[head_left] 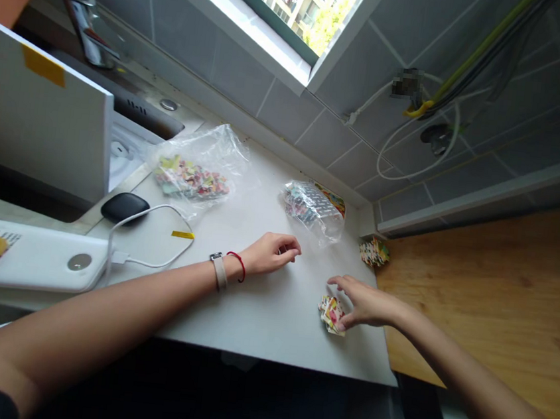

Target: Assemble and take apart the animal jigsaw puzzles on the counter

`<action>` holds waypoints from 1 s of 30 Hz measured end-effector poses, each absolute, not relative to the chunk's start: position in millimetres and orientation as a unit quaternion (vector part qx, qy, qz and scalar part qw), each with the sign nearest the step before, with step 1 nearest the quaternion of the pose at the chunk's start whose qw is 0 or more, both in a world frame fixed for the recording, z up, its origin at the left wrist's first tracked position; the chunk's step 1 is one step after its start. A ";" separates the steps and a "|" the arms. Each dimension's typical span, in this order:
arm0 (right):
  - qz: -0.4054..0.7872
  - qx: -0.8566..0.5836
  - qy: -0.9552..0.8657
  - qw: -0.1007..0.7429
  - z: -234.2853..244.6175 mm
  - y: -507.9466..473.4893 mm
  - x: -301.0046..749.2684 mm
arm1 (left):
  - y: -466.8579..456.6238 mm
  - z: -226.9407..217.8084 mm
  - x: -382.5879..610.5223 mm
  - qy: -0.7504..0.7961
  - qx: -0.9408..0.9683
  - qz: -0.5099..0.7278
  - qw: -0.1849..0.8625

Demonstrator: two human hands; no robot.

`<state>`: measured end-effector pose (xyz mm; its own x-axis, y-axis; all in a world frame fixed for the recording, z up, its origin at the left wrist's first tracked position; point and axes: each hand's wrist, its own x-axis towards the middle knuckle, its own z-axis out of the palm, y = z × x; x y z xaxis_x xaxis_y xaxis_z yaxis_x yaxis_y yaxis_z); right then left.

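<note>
right grip [367, 305] | beside puzzle-piece pile [330, 313] | left grip [272, 254] apart

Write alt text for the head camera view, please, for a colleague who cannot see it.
A person's right hand touches a small pile of colourful printed pieces on a white counter. The left hand, with a red string bracelet at the wrist, lies nearby. Two clear plastic bags holding similar pieces lie beyond.

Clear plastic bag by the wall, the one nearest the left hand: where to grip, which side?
Probably best to pinch the clear plastic bag at its bare near end, coming from the front, on the side of the left hand. The coloured pieces bunch toward the far end, so the loose film there should gather without squeezing them.
</note>
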<state>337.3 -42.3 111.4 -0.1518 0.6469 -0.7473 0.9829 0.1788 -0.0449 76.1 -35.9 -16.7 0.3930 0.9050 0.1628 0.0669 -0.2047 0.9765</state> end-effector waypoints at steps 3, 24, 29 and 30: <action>-0.280 0.575 0.715 0.282 87.9 -49.9 348.3 | -34.7 -18.3 77.0 0.365 0.655 0.410 0.520; -0.327 0.522 0.724 0.311 59.3 -46.5 363.8 | -32.9 -16.3 75.1 0.370 0.676 0.387 0.506; -0.328 0.479 0.756 0.303 74.9 -45.4 337.2 | -30.2 -16.9 75.8 0.400 0.635 0.403 0.524; -0.317 0.480 0.768 0.282 82.6 -43.8 329.4 | -29.7 -16.8 75.7 0.401 0.628 0.403 0.531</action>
